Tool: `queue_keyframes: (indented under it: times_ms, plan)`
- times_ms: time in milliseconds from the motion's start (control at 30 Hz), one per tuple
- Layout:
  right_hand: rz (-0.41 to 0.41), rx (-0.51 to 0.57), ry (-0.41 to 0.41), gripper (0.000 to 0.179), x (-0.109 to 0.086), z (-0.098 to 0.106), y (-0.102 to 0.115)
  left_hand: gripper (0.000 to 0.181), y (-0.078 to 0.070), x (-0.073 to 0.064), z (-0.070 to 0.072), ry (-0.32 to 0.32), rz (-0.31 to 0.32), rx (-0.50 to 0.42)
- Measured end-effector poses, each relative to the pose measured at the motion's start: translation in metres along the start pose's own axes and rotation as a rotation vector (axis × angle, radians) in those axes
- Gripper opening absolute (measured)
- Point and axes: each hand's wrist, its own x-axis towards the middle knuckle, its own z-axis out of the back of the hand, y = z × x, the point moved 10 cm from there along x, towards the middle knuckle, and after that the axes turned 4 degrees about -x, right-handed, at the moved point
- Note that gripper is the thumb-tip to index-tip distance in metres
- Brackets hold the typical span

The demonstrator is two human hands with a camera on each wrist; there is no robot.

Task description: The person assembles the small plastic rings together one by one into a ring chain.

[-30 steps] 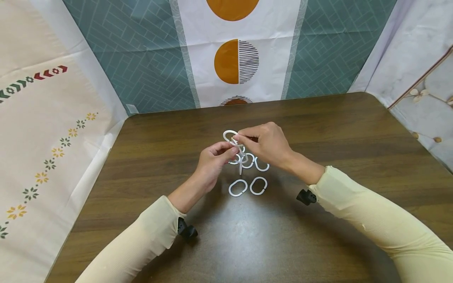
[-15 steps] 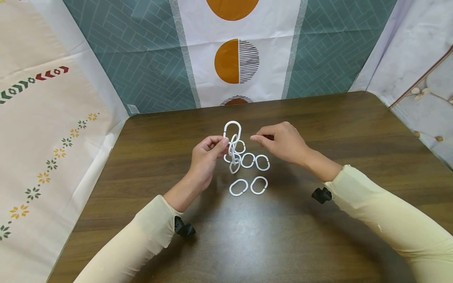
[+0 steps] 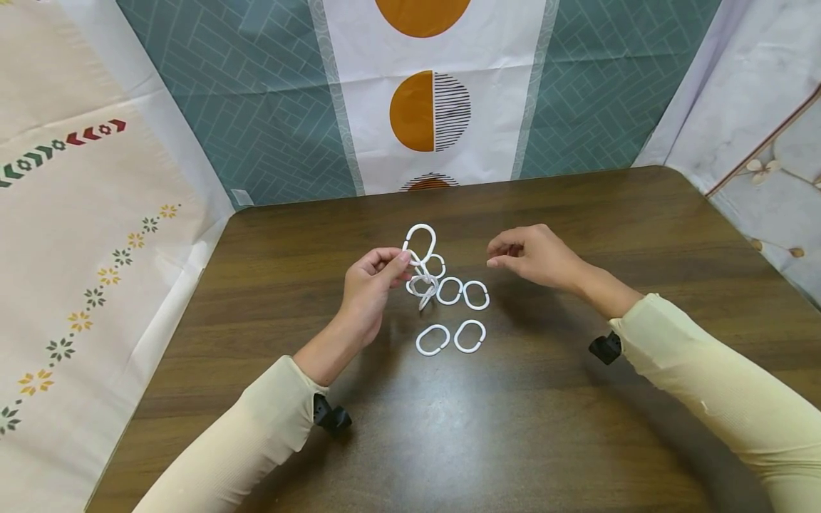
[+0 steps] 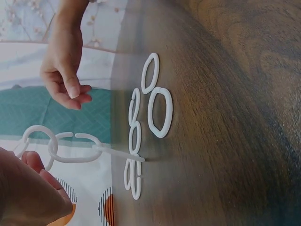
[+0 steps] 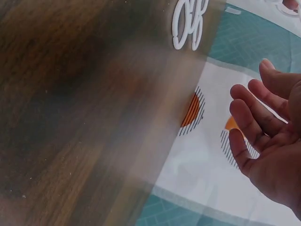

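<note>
My left hand [image 3: 367, 296] pinches the upper part of a short chain of white oval plastic links [image 3: 420, 226] between thumb and fingers. The linked ovals dangle over the table; in the left wrist view one hanging link [image 4: 75, 159] shows a small split. My right hand [image 3: 535, 256] hovers to the right of the chain, apart from it, fingers loosely curled around nothing. In the right wrist view that same hand [image 5: 268, 122] has an empty palm. Behind and below the chain lie more loose links [image 3: 476, 308], some partly hidden by it.
Two separate links, a left one [image 3: 433, 326] and a right one [image 3: 471, 321], lie nearer on the brown wooden table [image 3: 513, 442]. Patterned cloth [image 3: 276, 107] hangs beyond the far edge, and pale cloth [image 3: 77, 249] at the left.
My right hand has let go of the chain and moved away to the right. The left hand has shifted slightly left, keeping the chain, which swings below it.
</note>
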Motion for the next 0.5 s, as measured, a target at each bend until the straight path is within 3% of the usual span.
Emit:
queue_keyframes:
  times_ms: [233, 500]
  plan:
    - [0.027, -0.031, 0.077, 0.035, 0.0, -0.021, 0.0, 0.008, 0.002, 0.001, 0.001, -0.001, 0.007, 0.005]
    - [0.059, -0.152, 0.202, 0.057, -0.003, -0.051, 0.005, 0.009, 0.003, 0.001, 0.002, 0.005, 0.012, -0.002]
